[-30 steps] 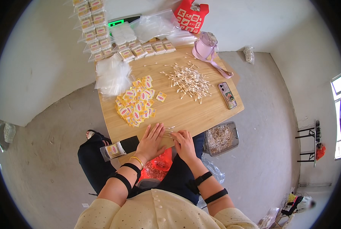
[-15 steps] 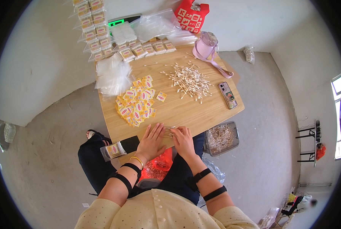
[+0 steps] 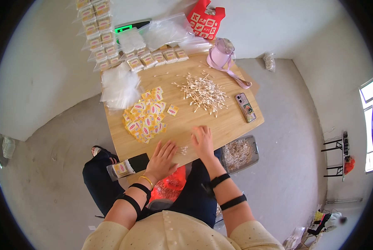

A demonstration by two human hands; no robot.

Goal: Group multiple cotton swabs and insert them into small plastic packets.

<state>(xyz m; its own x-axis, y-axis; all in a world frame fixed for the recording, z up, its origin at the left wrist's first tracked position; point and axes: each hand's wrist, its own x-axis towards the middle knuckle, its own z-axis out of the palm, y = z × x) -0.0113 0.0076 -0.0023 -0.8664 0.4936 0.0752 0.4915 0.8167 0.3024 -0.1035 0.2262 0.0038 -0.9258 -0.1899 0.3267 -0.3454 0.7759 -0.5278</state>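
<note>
Fingers of the left hand lie extended and slightly spread over the near edge of the table, gripping nothing visible; those of the right hand are bent, and I cannot tell whether they pinch anything. Between the hands, just beside the left fingertips, sits a small group of cotton swabs: slim, pale sticks with white tips, laid roughly side by side.

Their exact number is too small to make out, and whether the left fingers touch them is unclear. Whatever lies beneath the left palm is hidden. A column of filled packs is cut off by the top edge, and a red bag shows only partly between the left forearm and the dark trousers.

Light wood grain covers the table, which bears a loose swab pile, yellow-and-white cards, clear bags and a phone. Around it are a grey floor, pale walls and a bright window at the right.
</note>
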